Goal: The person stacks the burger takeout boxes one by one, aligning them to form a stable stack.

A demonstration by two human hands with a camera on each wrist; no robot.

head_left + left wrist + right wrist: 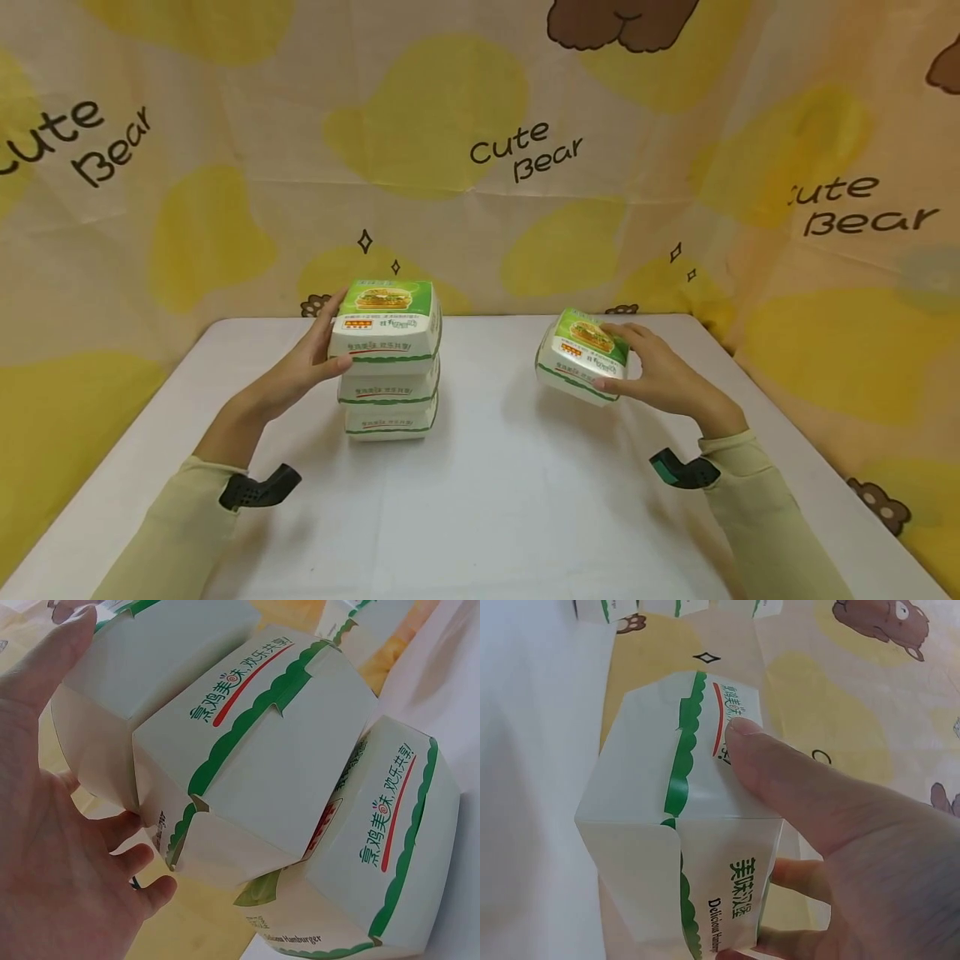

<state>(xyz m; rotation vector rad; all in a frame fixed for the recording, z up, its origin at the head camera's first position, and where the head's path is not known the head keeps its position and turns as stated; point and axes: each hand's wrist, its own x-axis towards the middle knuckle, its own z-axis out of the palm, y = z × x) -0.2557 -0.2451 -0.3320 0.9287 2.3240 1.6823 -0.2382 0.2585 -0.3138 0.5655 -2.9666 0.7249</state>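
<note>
Three white-and-green hamburger boxes stand stacked at the left middle of the table. My left hand [306, 360] grips the top box [386, 329] from its left side, thumb at the front, other fingers around the side and back. Below it are the middle box [390, 387] and the bottom box [390, 422]; fingertips hang beside the middle one in the left wrist view. On the right, my right hand [660, 379] holds another hamburger box [581, 358], tilted and raised over the table. Its thumb [780, 776] presses the printed front, while fingers wrap the far side, partly hidden.
The table [480, 517] has a white cover. Behind it and along both sides hangs a yellow-patterned cloth [450, 125] with bear prints. Dark devices are strapped at the left wrist [258, 486] and right wrist [686, 469].
</note>
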